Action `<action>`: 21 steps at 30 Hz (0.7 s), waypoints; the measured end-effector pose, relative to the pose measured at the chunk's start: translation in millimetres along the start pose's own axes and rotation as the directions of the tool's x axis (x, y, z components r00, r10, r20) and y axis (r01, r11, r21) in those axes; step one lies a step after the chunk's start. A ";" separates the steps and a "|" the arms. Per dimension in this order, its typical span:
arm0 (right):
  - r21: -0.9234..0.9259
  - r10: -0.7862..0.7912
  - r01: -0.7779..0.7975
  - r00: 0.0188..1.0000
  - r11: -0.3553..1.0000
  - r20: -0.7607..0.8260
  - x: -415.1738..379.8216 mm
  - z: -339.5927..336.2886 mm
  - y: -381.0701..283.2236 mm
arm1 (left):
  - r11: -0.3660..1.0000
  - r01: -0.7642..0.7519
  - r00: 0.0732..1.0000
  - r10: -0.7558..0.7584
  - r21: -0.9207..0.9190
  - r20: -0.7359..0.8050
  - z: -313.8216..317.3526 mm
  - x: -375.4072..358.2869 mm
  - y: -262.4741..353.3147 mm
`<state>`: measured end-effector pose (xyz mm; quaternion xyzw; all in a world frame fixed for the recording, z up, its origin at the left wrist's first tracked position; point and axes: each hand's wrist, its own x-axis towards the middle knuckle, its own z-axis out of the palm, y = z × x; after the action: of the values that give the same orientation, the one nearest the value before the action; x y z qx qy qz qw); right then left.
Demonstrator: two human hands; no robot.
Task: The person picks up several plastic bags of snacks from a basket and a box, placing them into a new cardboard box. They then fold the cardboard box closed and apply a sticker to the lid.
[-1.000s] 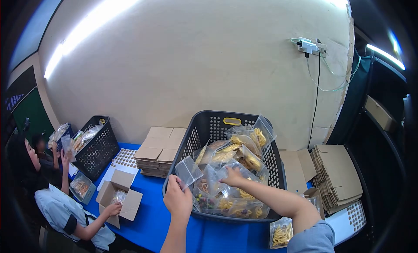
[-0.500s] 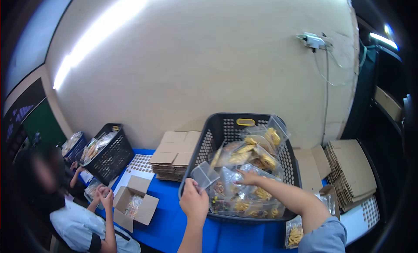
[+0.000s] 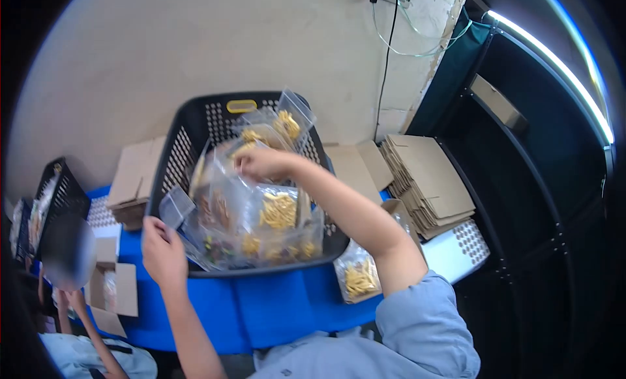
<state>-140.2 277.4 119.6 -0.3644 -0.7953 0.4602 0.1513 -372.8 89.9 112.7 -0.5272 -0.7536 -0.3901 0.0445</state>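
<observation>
While both hands work at the basket, the scene reads as follows, nearest first.

Left hand: the left hand [image 3: 163, 252] is closed at the near rim, thumb and fingers pinching a small clear empty zip bag [image 3: 175, 208] by its lower corner; the bag stands up just above the hand.

Loose bag: a clear plastic pouch of yellow snack pieces [image 3: 357, 276] lies on the blue table cover [image 3: 274, 307], just beside the basket's near right corner and under the right forearm.

Basket: the dark perforated plastic laundry basket [image 3: 186, 141] sits on the table, heaped with clear snack pouches [image 3: 277, 212].

Right hand: the right hand [image 3: 261, 162] reaches over the heap, fingers curled down onto a pouch near the middle; whether it has a firm hold I cannot tell.

Handling: the pouches look light, soft and slippery, their contents likely brittle, so the sealed top edge or a corner seems the best place to pinch.

Behind: flat brown cardboard sheets [image 3: 427, 180] are stacked to the right, by the wall.
</observation>
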 end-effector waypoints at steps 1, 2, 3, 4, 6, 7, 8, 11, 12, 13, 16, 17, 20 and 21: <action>-0.060 -0.038 0.033 0.995 0.998 -0.087 -20.8 -9.1 -12.2 | 0.998 0.061 0.997 -0.061 -0.010 0.054 -3.2 0.8 3.2; -0.181 -0.162 0.125 0.965 0.976 -0.206 -39.3 -16.1 -14.5 | 0.995 0.100 0.992 -0.098 -0.023 0.073 -3.5 1.7 3.4; -0.243 -0.235 0.170 0.934 0.955 -0.268 -63.2 -25.6 -22.1 | 0.997 0.078 0.995 -0.078 -0.008 0.069 -4.6 0.6 4.2; -0.177 -0.189 0.133 0.916 0.975 -0.353 -91.6 -32.1 -35.5 | 0.998 0.055 0.997 -0.055 0.007 0.061 -5.5 0.3 4.7; -0.229 -0.226 0.123 0.834 0.966 -0.503 -143.7 -50.4 -42.5 | 0.999 0.042 0.998 -0.042 -0.002 0.049 -5.4 0.7 5.1; -0.281 -0.273 0.127 0.772 0.951 -0.574 -170.0 -60.2 -41.0 | 0.999 0.039 0.998 -0.039 -0.010 0.055 -5.0 -0.4 5.7; -0.286 -0.297 0.137 0.698 0.949 -0.651 -194.1 -68.8 -37.6 | 0.999 0.037 0.998 -0.036 -0.009 0.053 -5.3 -1.9 7.3; -0.261 -0.301 0.152 0.509 0.953 -0.806 -264.2 -95.1 -11.7 | 0.999 -0.029 0.997 0.027 0.025 0.068 -3.0 -1.5 5.7; -0.259 -0.302 0.155 0.499 0.953 -0.812 -285.5 -99.9 -6.0 | 0.999 -0.040 0.997 0.038 0.028 0.064 -1.6 -0.9 4.9; -0.268 -0.297 0.129 0.436 0.955 -0.850 -307.5 -101.6 -2.3 | 0.998 -0.048 0.993 0.052 -0.038 0.111 -0.2 -0.6 5.9; -0.258 -0.262 0.059 0.339 0.964 -0.904 -359.5 -97.5 6.4 | 0.991 -0.049 0.976 0.073 -0.122 0.206 -0.9 -0.3 10.8; -0.246 -0.239 0.019 0.318 0.969 -0.917 -374.5 -96.3 10.9 | 0.985 -0.067 0.975 0.098 -0.159 0.197 1.0 0.4 8.7; -0.259 -0.223 -0.029 0.423 0.966 -0.878 -414.7 -98.2 36.3 | 0.973 0.003 0.954 0.066 -0.229 0.292 -4.9 -1.9 18.1; -0.301 -0.243 -0.054 0.464 0.952 -0.852 -424.3 -95.7 32.0 | 0.912 -0.025 0.973 0.116 -0.409 0.198 -2.7 -10.9 32.4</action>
<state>221.3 41.8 183.7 -0.5213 -0.6795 0.0774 0.5103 -342.0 84.4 126.9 -0.5914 -0.6374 -0.4753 -0.1341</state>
